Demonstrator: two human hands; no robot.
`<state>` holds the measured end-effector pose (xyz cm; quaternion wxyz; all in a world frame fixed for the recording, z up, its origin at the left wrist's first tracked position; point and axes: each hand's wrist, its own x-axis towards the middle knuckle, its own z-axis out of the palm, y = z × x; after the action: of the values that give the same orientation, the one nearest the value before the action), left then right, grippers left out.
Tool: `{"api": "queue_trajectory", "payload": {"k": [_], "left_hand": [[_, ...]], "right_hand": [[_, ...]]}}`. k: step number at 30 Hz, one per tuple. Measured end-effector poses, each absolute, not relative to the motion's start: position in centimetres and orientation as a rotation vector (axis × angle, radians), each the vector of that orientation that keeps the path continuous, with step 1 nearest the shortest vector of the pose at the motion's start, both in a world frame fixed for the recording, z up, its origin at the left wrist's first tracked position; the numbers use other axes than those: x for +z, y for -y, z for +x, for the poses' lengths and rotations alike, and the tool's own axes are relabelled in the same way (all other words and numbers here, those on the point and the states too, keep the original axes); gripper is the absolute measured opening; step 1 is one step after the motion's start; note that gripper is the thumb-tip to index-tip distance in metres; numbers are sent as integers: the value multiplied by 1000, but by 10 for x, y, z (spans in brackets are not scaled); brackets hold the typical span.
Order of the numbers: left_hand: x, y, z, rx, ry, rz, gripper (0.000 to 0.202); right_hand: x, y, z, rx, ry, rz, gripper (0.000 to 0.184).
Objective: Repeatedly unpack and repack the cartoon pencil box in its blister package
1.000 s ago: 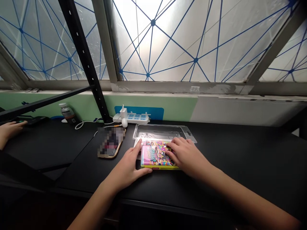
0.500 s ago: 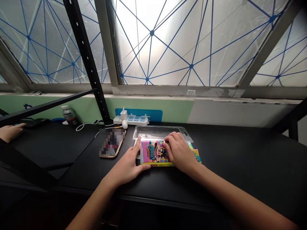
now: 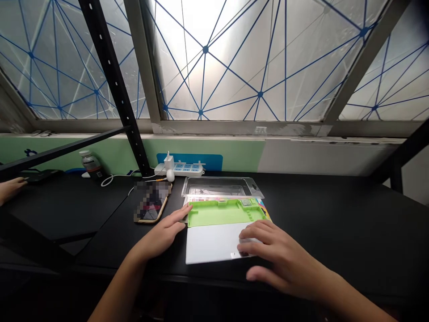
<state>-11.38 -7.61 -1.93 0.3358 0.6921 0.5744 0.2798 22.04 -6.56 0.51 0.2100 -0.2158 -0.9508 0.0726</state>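
Note:
A flat case lies opened on the black tabletop, its bright green tray (image 3: 217, 213) showing inner compartments and its white lid lining (image 3: 212, 243) folded out towards me. My left hand (image 3: 162, 232) lies at the tray's left edge, fingers stretched and touching its corner. Over the right part of the lid is my right hand (image 3: 279, 255), palm down with fingers spread. It hides that part of the lid; whether the fingertips press on it I cannot tell. Behind the tray rests a clear plastic blister shell (image 3: 221, 187), with colourful printed card partly visible under the case.
A phone (image 3: 152, 202) lies to the left, below a white power strip (image 3: 181, 168) with a charger and cable. Farther left stand a dark bottle (image 3: 92, 165) and a black metal post (image 3: 117, 89). Another person's hand (image 3: 11, 188) is at the far left edge.
The case's printed lid has swung open towards me, uncovering the green tray. My right hand has moved down and nearer. My left hand has shifted slightly left and its grip has loosened.

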Motion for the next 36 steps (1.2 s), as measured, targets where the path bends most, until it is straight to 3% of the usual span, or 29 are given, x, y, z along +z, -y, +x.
{"api": "queue_trajectory", "payload": {"k": [7,9,16,25,32,36], "left_hand": [[-21,77,-109,742,-1544,1839,69],[-22,78,-108,776,-1548,1802,67],[-28,80,-113,862,-1430,1703,72],[-40,72,-101,850,-1558,1902,77],[-21,69,-89,1114,-1678,2224,65],[13,27,-81,1004,-1761,2193,71]], "right_hand": [[-15,27,273,578,2570,-1044,92],[-19,17,277,687,2489,-1099,88],[-26,8,267,891,1993,-1117,44],[-47,9,266,632,2129,-1281,67],[-32,13,271,459,2002,-1214,52],[-13,-22,261,400,1978,-1166,51]]}}
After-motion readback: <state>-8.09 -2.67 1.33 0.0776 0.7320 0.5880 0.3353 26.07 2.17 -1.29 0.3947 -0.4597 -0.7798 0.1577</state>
